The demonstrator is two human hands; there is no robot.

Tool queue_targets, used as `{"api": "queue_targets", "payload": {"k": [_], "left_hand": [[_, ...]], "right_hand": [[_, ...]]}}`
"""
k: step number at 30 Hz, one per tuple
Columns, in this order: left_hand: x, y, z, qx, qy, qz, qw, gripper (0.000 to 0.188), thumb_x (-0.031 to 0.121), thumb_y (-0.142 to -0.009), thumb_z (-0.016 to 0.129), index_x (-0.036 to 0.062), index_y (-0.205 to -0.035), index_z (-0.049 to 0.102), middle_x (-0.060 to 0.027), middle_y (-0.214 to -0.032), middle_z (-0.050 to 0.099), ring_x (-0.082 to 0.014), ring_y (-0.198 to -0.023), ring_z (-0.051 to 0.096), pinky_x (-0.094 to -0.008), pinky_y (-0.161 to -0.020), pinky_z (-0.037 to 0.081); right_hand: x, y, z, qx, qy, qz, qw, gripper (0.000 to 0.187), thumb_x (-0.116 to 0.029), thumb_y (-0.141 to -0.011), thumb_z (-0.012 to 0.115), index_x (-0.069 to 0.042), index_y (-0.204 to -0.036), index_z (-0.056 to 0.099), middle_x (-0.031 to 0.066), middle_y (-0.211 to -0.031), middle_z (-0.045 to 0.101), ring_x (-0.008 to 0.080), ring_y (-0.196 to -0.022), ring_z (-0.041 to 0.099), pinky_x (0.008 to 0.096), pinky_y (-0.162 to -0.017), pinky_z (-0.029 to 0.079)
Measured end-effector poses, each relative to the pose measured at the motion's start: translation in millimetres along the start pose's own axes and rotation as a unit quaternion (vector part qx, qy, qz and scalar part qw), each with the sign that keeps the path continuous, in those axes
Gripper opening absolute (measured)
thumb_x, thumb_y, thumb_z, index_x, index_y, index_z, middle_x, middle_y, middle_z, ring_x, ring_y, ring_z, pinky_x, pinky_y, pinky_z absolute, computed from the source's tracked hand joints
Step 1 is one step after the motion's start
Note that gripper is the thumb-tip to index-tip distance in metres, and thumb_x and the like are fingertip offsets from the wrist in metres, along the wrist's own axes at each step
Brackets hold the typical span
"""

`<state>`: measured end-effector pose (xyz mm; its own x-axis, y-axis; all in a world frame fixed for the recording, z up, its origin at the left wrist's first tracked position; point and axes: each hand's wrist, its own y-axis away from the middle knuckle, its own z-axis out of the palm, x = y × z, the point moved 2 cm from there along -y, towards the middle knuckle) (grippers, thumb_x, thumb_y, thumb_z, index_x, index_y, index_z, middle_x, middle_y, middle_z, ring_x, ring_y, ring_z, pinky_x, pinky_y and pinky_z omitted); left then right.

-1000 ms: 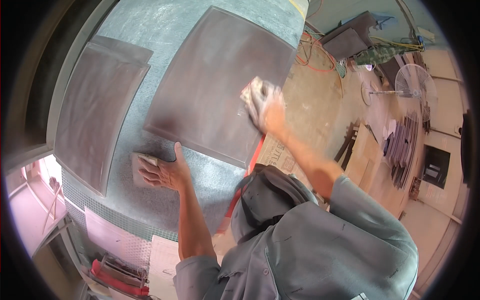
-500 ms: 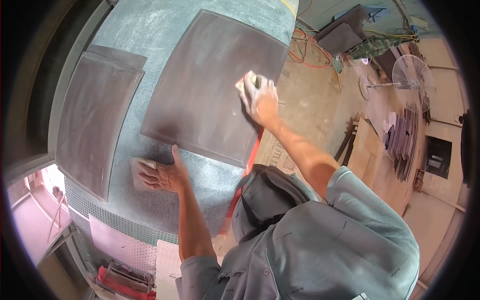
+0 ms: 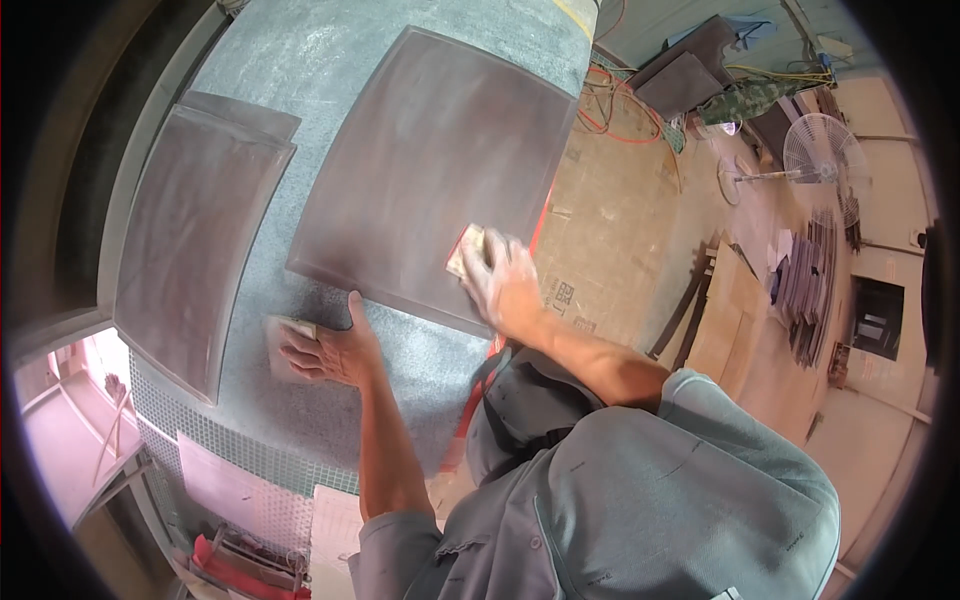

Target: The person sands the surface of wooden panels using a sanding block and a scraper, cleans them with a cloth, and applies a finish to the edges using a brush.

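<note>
A large dark brown panel [image 3: 430, 150] lies on a blue-grey padded table top [image 3: 270, 250]. My right hand [image 3: 508, 285], dusted white, is closed around a pale sanding sponge [image 3: 463, 252] with a red edge and holds it on the panel near its right front corner. Just off the panel's front left corner, my left hand [image 3: 338, 355] has its fingers bent over a second sanding pad [image 3: 279, 350] on the table top. Its thumb sticks up beside the panel's front edge. The undersides of both sponges are hidden.
Another brown panel [image 3: 195, 240] lies at the left, overlapping a further piece behind it. Beyond the table's right side are brown board on the floor [image 3: 610, 200], red hoses [image 3: 640, 132], a standing fan [image 3: 822, 150] and stacked panels [image 3: 808, 285]. Paper sheets [image 3: 245, 485] hang at the front.
My right hand has come toward me and slightly left over the panel with its sponge. My left hand stays nearly where it was.
</note>
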<state>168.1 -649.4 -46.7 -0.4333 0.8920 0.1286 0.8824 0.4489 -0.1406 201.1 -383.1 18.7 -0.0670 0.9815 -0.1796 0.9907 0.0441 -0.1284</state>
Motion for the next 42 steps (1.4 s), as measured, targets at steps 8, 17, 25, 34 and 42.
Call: {"api": "queue_targets", "payload": {"k": [8, 17, 25, 34, 42], "left_hand": [[-1, 1, 5, 0.007, 0.007, 0.005, 1.0, 0.124, 0.083, -0.082, 0.067, -0.0069, -0.163, 0.036, -0.0181, -0.174, 0.022, -0.049, -0.158, 0.016, -0.0641, -0.126, 0.01], [-4, -1, 5, -0.021, -0.02, -0.015, 0.999, 0.125, 0.082, -0.082, 0.068, -0.0044, -0.164, 0.034, -0.0169, -0.176, 0.02, -0.0497, -0.159, 0.014, -0.0643, -0.126, 0.011], [3, -2, 7, 0.004, -0.012, 0.0, 1.0, 0.128, 0.083, -0.08, 0.069, -0.0035, -0.166, 0.029, -0.0165, -0.174, 0.024, -0.0496, -0.158, 0.017, -0.0646, -0.126, 0.012], [-6, 1, 13, 0.01, -0.049, -0.005, 0.999, 0.129, 0.094, -0.081, 0.056, 0.0028, -0.168, 0.029, -0.0136, -0.174, 0.026, -0.0471, -0.157, 0.02, -0.0638, -0.125, 0.014], [4, 0, 6, 0.021, -0.052, -0.001, 0.998, 0.122, 0.084, -0.083, 0.066, 0.0074, -0.17, 0.027, -0.0121, -0.173, 0.029, -0.0487, -0.156, 0.025, -0.065, -0.123, 0.02]], "right_hand": [[90, -81, -3, 0.069, 0.071, 0.114, 0.989, 0.054, -0.027, -0.098, 0.069, -0.004, -0.145, 0.058, 0.0253, -0.131, 0.058, 0.045, -0.109, 0.055, 0.0522, -0.094, 0.049], [15, -2, 1, -0.006, -0.002, -0.073, 0.997, 0.063, -0.022, -0.088, 0.077, -0.007, -0.146, 0.057, 0.025, -0.137, 0.055, 0.0426, -0.117, 0.058, 0.0536, -0.102, 0.05], [103, -67, 0, 0.088, 0.046, 0.111, 0.989, 0.063, -0.034, -0.101, 0.065, 0.0, -0.151, 0.051, 0.029, -0.137, 0.056, 0.045, -0.113, 0.056, 0.0538, -0.096, 0.049], [98, -16, 5, -0.006, 0.006, 0.085, 0.996, 0.058, -0.031, -0.097, 0.07, -0.008, -0.149, 0.059, 0.0259, -0.142, 0.053, 0.0434, -0.119, 0.056, 0.0513, -0.1, 0.05], [172, -94, 4, 0.135, 0.079, 0.118, 0.981, 0.051, -0.032, -0.102, 0.062, -0.002, -0.144, 0.059, 0.0278, -0.125, 0.063, 0.0434, -0.11, 0.059, 0.0508, -0.095, 0.05]]}}
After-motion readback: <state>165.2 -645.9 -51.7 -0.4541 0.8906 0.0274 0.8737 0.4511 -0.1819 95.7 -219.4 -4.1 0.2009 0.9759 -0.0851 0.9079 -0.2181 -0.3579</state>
